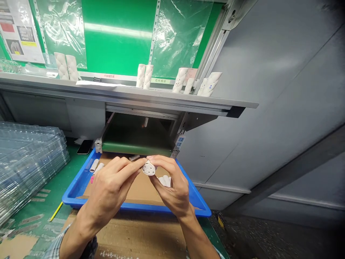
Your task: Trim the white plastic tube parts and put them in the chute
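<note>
Both my hands are raised over a blue tray (72, 192) lined with brown cardboard. My right hand (172, 187) pinches a small white round plastic part (149, 168) with holes in its end face. My left hand (111, 187) touches the same part from the left with thumb and forefinger closed on its rim. Several white tube-shaped parts (96, 166) lie in the tray, some behind my hands.
A green conveyor belt (134, 142) ends above the tray's far edge. A shelf (121, 91) carries upright white cylindrical parts (144, 76). Stacked clear plastic trays (27, 162) sit at left, with a black phone (84, 146) beside them. A grey wall fills the right.
</note>
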Demonstrator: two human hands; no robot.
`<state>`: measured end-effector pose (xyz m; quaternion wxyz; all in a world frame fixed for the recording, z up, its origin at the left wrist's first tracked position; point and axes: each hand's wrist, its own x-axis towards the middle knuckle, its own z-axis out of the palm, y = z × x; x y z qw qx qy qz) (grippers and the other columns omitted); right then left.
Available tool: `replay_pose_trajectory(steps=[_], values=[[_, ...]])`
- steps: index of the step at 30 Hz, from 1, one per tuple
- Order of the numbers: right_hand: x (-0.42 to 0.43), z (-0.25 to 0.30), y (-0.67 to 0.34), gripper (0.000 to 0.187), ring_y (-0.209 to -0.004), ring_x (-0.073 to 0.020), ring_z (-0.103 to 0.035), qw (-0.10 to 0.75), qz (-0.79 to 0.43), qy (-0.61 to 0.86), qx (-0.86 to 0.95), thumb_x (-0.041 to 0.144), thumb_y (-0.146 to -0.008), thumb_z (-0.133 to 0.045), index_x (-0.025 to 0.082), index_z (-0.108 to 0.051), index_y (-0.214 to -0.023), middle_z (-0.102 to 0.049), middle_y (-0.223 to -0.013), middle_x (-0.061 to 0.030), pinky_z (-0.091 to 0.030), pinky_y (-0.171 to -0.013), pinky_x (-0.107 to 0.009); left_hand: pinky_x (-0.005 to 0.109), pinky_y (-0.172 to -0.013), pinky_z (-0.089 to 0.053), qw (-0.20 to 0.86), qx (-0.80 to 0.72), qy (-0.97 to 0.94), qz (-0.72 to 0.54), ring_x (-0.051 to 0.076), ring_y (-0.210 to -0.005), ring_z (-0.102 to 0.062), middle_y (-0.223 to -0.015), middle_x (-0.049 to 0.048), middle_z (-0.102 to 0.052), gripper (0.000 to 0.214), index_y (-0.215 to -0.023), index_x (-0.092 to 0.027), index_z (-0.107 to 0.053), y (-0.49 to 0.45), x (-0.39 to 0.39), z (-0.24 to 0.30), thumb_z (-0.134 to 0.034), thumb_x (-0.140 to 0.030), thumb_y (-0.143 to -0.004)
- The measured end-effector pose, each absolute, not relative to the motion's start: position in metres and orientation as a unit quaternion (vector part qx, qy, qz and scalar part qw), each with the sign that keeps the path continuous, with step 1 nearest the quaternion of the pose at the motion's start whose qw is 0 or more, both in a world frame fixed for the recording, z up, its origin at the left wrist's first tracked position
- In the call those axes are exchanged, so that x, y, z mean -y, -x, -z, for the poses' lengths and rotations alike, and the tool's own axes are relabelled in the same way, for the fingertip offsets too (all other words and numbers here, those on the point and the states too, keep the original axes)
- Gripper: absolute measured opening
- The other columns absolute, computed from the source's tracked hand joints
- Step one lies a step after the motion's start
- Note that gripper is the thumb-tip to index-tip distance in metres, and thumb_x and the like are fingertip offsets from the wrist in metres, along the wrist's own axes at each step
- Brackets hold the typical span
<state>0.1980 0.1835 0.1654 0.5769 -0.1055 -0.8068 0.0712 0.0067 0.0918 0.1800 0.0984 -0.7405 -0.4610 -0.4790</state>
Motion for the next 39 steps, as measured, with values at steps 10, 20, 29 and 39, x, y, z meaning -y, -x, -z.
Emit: replay_pose_trajectory(steps=[10, 20, 29, 39], values=[[-0.183, -0.163, -0.195, 0.041, -0.116, -0.0253, -0.074, 0.572, -0.13, 0.074, 0.806, 0.007, -0.099, -0.074, 0.028, -0.065, -0.133, -0.074, -0.124, -0.009, -0.067, -0.099, -0.043, 0.024, -0.062, -0.05, -0.065, 0.456, 0.706, 0.538, 0.013, -0.068, -0.062, -0.089, -0.0003, -0.074, 0.02, -0.124, -0.024, -0.073, -0.014, -0.094, -0.187, -0.065, -0.032, -0.108], [-0.185, -0.159, -0.192, 0.037, -0.111, -0.024, -0.075, 0.569, -0.141, 0.08, 0.806, 0.013, -0.1, -0.076, 0.028, -0.066, -0.133, -0.075, -0.119, -0.008, -0.066, -0.096, -0.039, 0.021, -0.059, -0.05, -0.02, 0.458, 0.714, 0.529, 0.011, -0.064, -0.062, -0.095, -0.0009, -0.077, 0.024, -0.13, -0.024, -0.068, -0.01, -0.101, -0.18, -0.065, -0.03, -0.107], [-0.193, -0.158, -0.187, 0.059, -0.137, -0.0318, -0.07, 0.505, -0.47, 0.107, 0.716, 0.059, -0.111, -0.055, 0.022, -0.056, -0.156, -0.068, -0.151, -0.0189, -0.06, -0.114, -0.053, 0.022, -0.072, -0.053, 0.15, 0.401, 0.749, 0.507, 0.013, -0.083, -0.073, -0.106, 0.0031, -0.077, 0.025, -0.135, -0.023, -0.06, -0.007, -0.105, -0.172, -0.064, -0.021, -0.11], [-0.193, -0.157, -0.189, 0.042, -0.118, -0.0231, -0.079, 0.586, -0.352, 0.162, 0.711, 0.035, -0.103, -0.077, 0.029, -0.066, -0.143, -0.081, -0.13, -0.0075, -0.064, -0.108, -0.041, 0.025, -0.056, -0.047, 0.112, 0.516, 0.735, 0.426, 0.014, -0.06, -0.061, -0.082, -0.0033, -0.061, 0.028, -0.113, -0.023, -0.05, -0.004, -0.095, -0.187, -0.036, -0.046, -0.118]])
